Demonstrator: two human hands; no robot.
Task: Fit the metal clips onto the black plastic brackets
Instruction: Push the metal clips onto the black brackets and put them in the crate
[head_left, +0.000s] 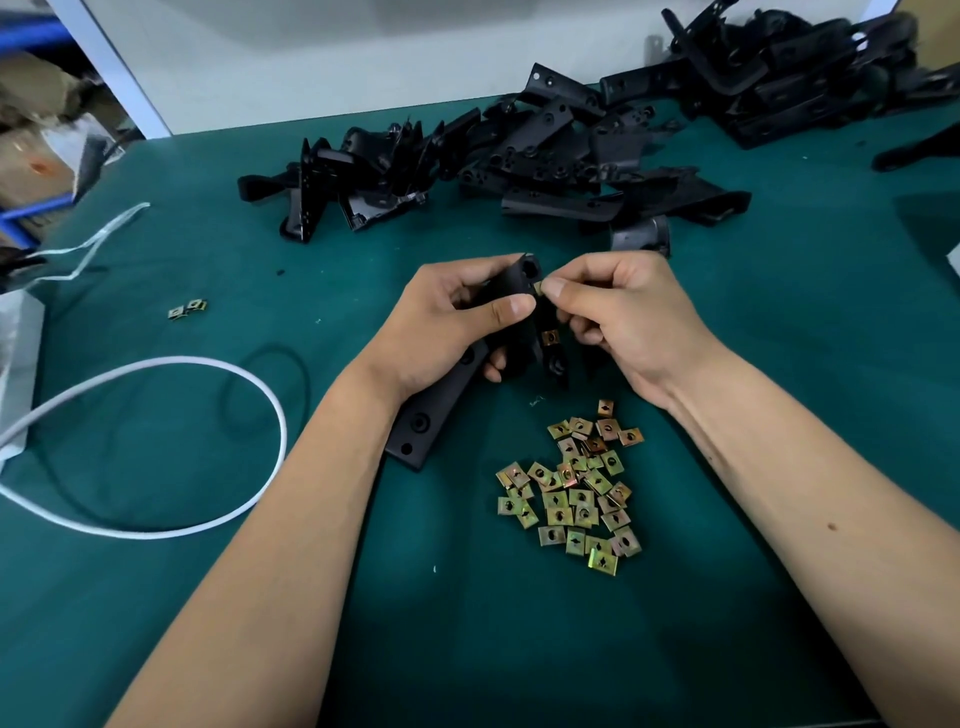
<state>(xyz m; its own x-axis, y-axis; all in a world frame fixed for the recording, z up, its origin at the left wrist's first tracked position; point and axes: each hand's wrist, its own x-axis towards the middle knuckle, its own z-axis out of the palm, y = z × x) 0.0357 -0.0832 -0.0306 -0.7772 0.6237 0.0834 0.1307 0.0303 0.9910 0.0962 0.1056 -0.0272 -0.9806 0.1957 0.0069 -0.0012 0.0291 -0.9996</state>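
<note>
Loose metal clips (574, 491) heaped nearest. Left hand (441, 322) gripping black bracket (457, 379); right hand (618, 317) pinching one clip (538, 287) at its edge. Best pushed on squarely.

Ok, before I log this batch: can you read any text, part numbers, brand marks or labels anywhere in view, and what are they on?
None can be read.
Held bracket: plain black, only holes, no marking visible.
Bracket pile: no lettering visible.
Loose clips: bare metal, no stamp legible.
Cardboard boxes at far left: an orange mark, too blurred to read.
</note>
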